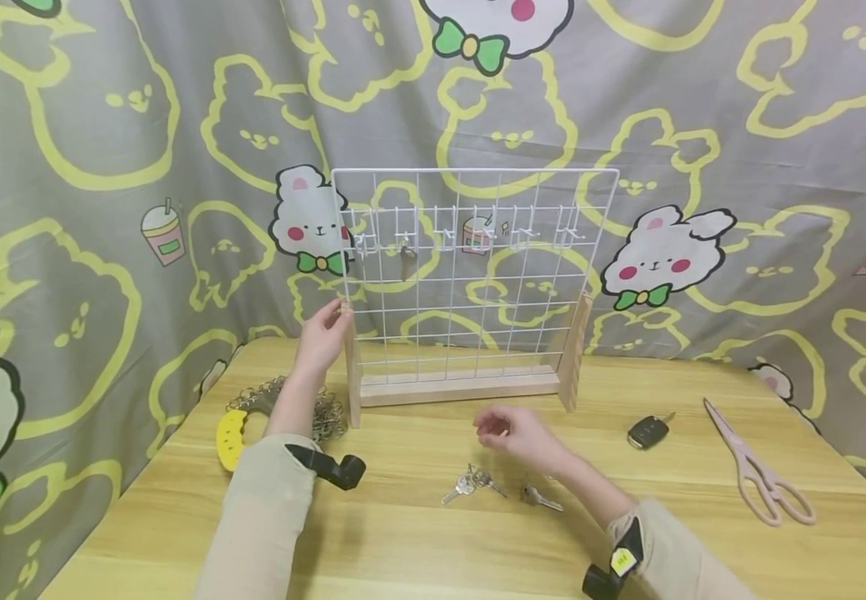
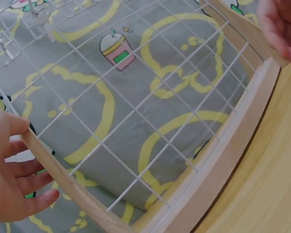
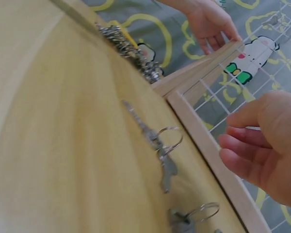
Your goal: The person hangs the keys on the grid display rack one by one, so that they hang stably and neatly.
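Observation:
A white wire grid rack [image 1: 470,325] with wooden side posts and base stands upright on the table. White hooks [image 1: 483,237] line its upper part, and a key [image 1: 407,260] hangs from one toward the left. My left hand [image 1: 323,336] holds the top of the left wooden post [image 2: 63,177] by the fingertips. My right hand [image 3: 276,145] hovers in front of the base, fingers loosely bent, nothing visible between them. Below it on the table lie a pair of keys on a ring [image 1: 470,483] and another ringed key [image 1: 541,498].
Left of the rack sits a heap of metal rings or chain [image 1: 327,417] beside a yellow curved piece [image 1: 230,437], partly behind the left forearm. A black car key [image 1: 648,431] and pink-handled scissors [image 1: 758,471] lie at right. A patterned curtain [image 1: 703,75] hangs behind.

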Demonstrator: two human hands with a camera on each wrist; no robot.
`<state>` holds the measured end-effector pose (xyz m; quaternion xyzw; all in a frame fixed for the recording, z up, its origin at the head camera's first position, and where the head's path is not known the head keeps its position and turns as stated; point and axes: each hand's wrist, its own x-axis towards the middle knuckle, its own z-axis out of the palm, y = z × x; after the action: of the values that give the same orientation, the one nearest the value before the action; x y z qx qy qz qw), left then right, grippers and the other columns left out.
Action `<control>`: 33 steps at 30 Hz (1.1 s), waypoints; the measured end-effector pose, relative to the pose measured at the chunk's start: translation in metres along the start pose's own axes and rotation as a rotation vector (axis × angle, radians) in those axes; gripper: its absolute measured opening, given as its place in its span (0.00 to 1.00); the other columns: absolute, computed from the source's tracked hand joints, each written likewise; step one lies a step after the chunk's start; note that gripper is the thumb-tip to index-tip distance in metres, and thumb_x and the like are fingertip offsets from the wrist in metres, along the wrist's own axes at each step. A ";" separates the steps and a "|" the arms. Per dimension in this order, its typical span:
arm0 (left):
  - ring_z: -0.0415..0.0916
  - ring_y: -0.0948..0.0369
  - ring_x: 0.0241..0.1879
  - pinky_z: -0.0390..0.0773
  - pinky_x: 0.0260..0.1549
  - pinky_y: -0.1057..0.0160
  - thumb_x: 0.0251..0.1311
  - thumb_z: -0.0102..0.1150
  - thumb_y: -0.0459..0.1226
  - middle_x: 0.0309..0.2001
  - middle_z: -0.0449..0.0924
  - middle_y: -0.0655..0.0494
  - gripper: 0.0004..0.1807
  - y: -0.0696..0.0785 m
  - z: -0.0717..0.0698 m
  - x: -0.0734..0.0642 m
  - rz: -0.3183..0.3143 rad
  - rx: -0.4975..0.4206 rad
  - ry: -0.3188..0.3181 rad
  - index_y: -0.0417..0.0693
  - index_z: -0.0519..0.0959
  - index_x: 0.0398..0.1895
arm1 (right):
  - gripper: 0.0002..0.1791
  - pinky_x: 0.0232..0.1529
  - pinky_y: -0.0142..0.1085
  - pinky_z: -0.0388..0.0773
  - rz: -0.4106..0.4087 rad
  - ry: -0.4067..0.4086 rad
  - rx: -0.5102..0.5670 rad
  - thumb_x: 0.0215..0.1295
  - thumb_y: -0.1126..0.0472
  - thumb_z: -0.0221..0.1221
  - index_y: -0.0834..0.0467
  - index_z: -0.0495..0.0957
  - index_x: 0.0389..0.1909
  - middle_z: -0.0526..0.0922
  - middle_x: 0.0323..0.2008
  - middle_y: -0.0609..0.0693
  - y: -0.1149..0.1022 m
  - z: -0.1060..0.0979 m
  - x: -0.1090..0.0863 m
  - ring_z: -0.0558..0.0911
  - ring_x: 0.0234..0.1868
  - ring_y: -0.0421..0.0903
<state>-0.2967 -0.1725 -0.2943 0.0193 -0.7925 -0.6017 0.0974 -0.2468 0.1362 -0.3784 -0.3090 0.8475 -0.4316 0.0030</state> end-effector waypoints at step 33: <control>0.53 0.47 0.67 0.54 0.64 0.47 0.69 0.44 0.44 0.68 0.56 0.42 0.30 0.000 0.000 0.001 0.005 0.004 0.001 0.47 0.53 0.71 | 0.05 0.30 0.28 0.72 -0.097 -0.146 -0.210 0.56 0.66 0.62 0.53 0.78 0.25 0.72 0.28 0.39 0.000 0.029 -0.007 0.70 0.29 0.34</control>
<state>-0.2979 -0.1727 -0.2943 0.0180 -0.7938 -0.5998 0.0993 -0.2329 0.1191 -0.3980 -0.3787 0.8696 -0.3166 0.0114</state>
